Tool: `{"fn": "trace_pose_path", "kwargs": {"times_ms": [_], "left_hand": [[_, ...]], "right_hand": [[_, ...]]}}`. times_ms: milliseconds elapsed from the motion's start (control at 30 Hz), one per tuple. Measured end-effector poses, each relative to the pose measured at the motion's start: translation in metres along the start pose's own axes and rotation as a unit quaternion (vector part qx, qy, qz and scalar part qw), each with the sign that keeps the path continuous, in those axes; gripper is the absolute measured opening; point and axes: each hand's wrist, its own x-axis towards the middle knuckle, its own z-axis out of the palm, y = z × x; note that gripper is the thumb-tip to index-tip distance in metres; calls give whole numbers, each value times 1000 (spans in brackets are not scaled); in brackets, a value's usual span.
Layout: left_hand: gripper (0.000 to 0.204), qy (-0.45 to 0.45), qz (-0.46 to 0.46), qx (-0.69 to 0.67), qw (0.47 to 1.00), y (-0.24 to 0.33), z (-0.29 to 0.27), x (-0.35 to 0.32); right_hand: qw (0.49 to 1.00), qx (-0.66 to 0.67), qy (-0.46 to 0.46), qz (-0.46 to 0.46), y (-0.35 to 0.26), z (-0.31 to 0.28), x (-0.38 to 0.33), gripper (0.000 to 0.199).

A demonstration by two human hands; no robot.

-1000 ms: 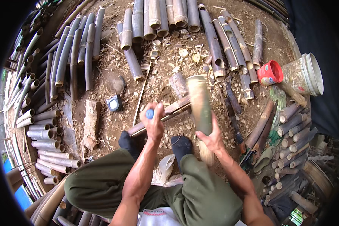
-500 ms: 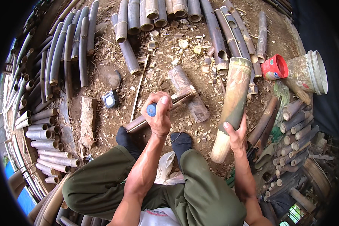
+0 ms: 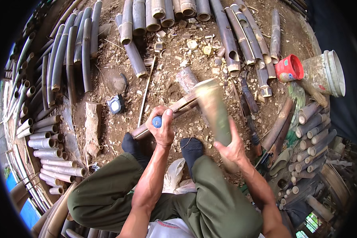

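Note:
My left hand (image 3: 162, 131) is closed in a fist round the blue handle (image 3: 157, 121) of an upright tool. The tool's working end is hidden below the fist. It stands over a split-topped bamboo length (image 3: 182, 104), which lies slantwise with its far end across a short log (image 3: 186, 78) and its near end by my left foot (image 3: 133, 146). My right hand (image 3: 233, 150) grips a thick, pale bamboo club (image 3: 213, 109), smeared by motion. The club's broad top is over the far end of the bamboo length; I cannot tell whether they touch.
Wood chips cover the dirt ground. Bamboo poles (image 3: 59, 59) line the left and far sides, with cut pieces (image 3: 315, 127) stacked at right. A red tub (image 3: 288, 69) and a pale bucket (image 3: 325, 73) stand far right. A dark round-faced device (image 3: 116, 104) sits left.
The club has swung left and tilted its top towards the bamboo length, uncovering dark, slim tools on the ground at right. My left hand has shifted slightly left and down, still round the handle.

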Motion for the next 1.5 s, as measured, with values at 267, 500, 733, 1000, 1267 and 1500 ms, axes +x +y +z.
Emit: {"fn": "trace_pose_path", "kwargs": {"times_ms": [267, 500, 733, 1000, 1267, 1500], "left_hand": [[21, -54, 31, -75, 995, 9, 32, 11], [16, -136, 107, 17, 985, -9, 39, -15], [20, -49, 11, 127, 991, 20, -1, -25], [28, -323, 279, 190, 884, 134, 71, -21], [67, -399, 310, 283, 815, 112, 96, -66], [89, -300, -248, 702, 597, -31, -107, -10]], "right_hand": [[972, 57, 212, -85, 11, -28, 20, 100], [936, 132, 303, -123, 55, 35, -4, 100], [991, -78, 77, -72, 48, 13, -26, 109], [924, 380, -18, 49, 26, -23, 25, 71], [927, 366, -53, 66, -96, -140, -40, 40], [987, 2, 137, 88, -130, -188, -173, 55]]}}
